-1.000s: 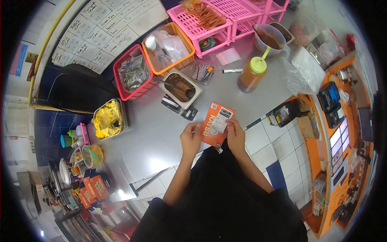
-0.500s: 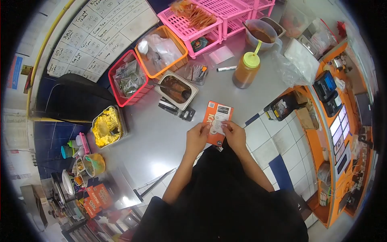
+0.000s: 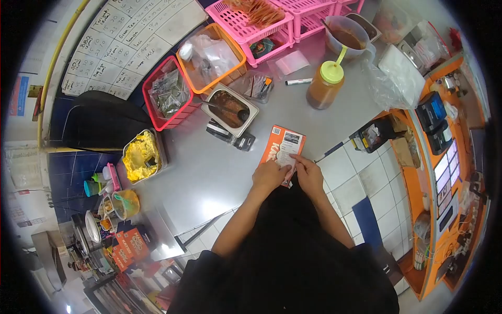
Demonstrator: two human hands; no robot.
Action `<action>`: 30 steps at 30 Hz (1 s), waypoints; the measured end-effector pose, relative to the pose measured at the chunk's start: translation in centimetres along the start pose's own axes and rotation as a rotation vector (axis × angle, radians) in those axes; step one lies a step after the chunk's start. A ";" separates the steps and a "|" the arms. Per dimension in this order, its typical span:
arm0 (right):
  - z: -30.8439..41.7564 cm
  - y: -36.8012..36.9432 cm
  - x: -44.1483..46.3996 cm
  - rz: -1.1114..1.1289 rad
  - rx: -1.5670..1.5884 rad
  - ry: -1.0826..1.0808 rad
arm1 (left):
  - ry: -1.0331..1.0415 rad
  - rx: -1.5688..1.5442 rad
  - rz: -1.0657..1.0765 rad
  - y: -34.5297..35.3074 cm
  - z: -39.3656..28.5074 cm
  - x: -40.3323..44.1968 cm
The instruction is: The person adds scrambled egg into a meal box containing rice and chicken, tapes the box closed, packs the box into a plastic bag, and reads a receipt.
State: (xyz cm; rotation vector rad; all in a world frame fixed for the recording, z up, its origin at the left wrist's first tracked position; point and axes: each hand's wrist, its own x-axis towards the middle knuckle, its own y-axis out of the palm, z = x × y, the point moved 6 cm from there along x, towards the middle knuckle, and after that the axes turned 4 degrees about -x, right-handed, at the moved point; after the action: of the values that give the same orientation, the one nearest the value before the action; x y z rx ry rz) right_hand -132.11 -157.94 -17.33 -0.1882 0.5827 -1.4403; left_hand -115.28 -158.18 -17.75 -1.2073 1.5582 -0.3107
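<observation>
An orange printed box [image 3: 273, 139] lies at the table's front edge, with a white printed label [image 3: 288, 150] on its face. My left hand [image 3: 270, 176] rests over the lower left part of the box, its fingertips on the label's lower part. My right hand [image 3: 308, 172] is at the box's right side, the index finger stretched onto the label and the other fingers curled. Whether either hand grips the box is hidden. Behind the box stand a metal tray of dark sauce [image 3: 255, 112] with a ladle and a black device [image 3: 243, 141].
A squeeze bottle [image 3: 325, 86], a marker [image 3: 298, 81] and a sauce jug [image 3: 345, 39] stand behind. Red [image 3: 158, 126] and orange baskets [image 3: 243, 65], pink racks [image 3: 287, 23] and a tray with yellow food [image 3: 162, 152] line the table. An orange shelf [image 3: 405, 193] is at right.
My left hand has moved right, from the box's left edge onto its face and label. My right index finger now stretches over the label. The view has shifted slightly.
</observation>
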 end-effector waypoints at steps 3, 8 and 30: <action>-0.2 0.3 0.4 -0.018 0.037 -0.020 | 0.117 -0.161 0.126 0.1 0.4 -0.7; -0.1 0.0 0.2 0.067 0.115 0.082 | 0.191 -0.650 0.293 -2.7 -2.5 -5.0; 0.9 -0.1 -0.2 -0.044 -0.066 -0.024 | 0.012 -0.184 -0.189 -0.7 0.6 -4.2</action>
State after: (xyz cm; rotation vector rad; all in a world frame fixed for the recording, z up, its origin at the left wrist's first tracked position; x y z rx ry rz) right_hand -131.79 -157.97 -16.46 -0.2712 0.6098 -1.4607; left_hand -114.87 -154.87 -14.97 -1.5039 1.5107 -0.3023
